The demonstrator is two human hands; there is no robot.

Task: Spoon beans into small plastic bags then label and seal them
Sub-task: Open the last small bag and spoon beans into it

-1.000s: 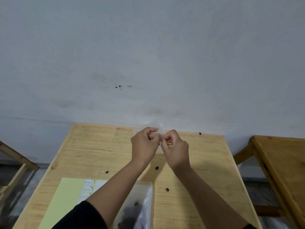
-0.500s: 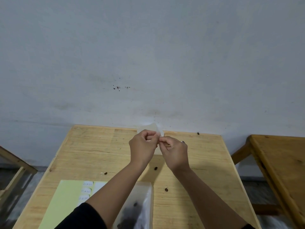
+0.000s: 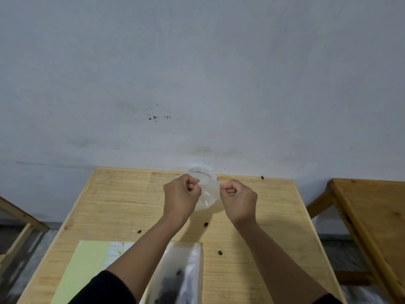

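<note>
Both fists pinch the rim of a small clear plastic bag (image 3: 208,194), the left hand (image 3: 182,197) on its left edge and the right hand (image 3: 238,199) on its right, holding its mouth pulled wide above the far part of the wooden table (image 3: 122,207). Loose beans (image 3: 206,224) lie scattered on the tabletop, and nearer the person a larger clear bag of dark beans (image 3: 182,273) rests just beside a pale green label sheet (image 3: 87,264).
</note>
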